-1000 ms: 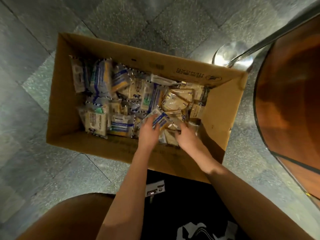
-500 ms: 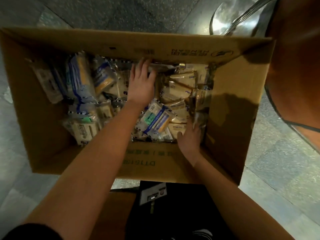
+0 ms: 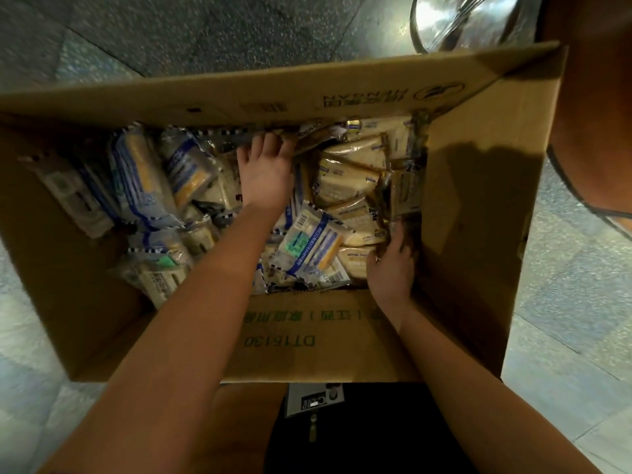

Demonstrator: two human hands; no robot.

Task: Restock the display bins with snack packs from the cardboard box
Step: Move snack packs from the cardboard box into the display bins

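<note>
Left hand (image 3: 265, 176): lies on the snack packs (image 3: 345, 176), fingertips bent down by the far wall; I cannot tell if it holds one.
Right hand (image 3: 390, 271): fingers hidden among packs; cannot tell.
Cardboard box (image 3: 307, 336): packs lie all around both hands.

Access to the open brown cardboard box (image 3: 342, 340) is from above only; four upright walls close the sides. Loose plastic-wrapped snack packs (image 3: 307, 248) cover its bottom. Two forearms (image 3: 205, 319) occupy the centre and right of the opening; the left part is free. A round reddish-brown wooden surface (image 3: 602, 97) stands just beside the right wall.
</note>
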